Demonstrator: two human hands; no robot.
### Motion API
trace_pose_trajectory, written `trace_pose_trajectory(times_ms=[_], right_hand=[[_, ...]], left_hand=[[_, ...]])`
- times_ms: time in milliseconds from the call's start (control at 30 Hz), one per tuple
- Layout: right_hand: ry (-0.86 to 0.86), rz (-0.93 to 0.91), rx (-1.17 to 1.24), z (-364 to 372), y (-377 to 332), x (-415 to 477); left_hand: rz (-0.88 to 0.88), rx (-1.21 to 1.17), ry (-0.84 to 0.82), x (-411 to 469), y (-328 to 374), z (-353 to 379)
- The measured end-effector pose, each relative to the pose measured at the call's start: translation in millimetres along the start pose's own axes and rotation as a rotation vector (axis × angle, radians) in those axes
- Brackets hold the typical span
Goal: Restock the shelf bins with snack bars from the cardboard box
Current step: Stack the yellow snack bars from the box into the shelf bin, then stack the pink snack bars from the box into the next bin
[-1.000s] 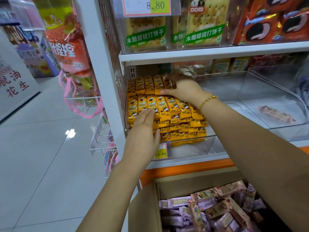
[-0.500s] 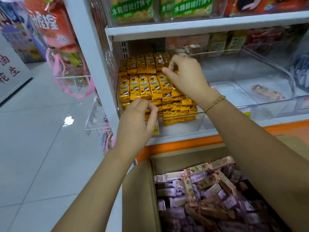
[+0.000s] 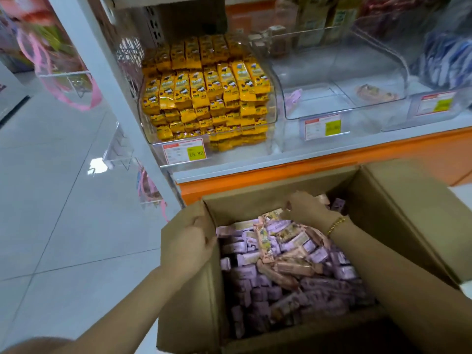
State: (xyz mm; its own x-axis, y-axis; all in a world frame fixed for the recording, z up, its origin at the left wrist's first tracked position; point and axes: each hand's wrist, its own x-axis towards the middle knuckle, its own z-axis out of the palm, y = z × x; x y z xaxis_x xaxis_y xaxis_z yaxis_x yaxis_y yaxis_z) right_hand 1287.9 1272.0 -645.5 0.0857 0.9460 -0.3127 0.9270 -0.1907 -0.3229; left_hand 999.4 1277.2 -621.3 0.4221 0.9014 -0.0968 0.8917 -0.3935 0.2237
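Pick-up step: left hand (image 3: 189, 241) grips the cardboard box (image 3: 408, 200) wall, right hand (image 3: 310, 213) lies on the snack bars (image 3: 288, 254) inside, its grip unclear; next move likely carries bars to the near-empty shelf bin (image 3: 357, 108).

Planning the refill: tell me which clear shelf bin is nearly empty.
The middle bin, right of the yellow packs; it holds only a couple of stray bars.

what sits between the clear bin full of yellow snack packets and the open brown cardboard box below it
Head view: a red-and-yellow price label on the bin's front, then the pale grey shelf edge, then the orange base strip.
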Motion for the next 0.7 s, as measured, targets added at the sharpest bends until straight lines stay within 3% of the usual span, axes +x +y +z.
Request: trace_pose_trajectory(times_ms=[133,233,367,500,700], right_hand=[[-0.085,0.104,0.058,53.7,33.7,-3.0],[-0.051,0.086,-0.152,77.1,46.2,-0.3],[-0.075,0.066,-0.277,74.9,51.0,6.1],[-0.113,0.104,-0.107,57.2,53.4,12.9],[-0.133,0.102,0.307,42.3,59.1,15.2]], left_hand=[[-0.08,-0.153,-0.111,-10.0,5.2,18.1],[-0.141,-0.225,-0.101,-6.1,-0.7,22.5],[-0.011,-0.259,-0.061,-9.8,13.6,28.1],[0.023,-0.257,-0.171,6.2,50.8,47.1],[-0.315,-0.473,-0.361,43.2,80.2,88.1]])
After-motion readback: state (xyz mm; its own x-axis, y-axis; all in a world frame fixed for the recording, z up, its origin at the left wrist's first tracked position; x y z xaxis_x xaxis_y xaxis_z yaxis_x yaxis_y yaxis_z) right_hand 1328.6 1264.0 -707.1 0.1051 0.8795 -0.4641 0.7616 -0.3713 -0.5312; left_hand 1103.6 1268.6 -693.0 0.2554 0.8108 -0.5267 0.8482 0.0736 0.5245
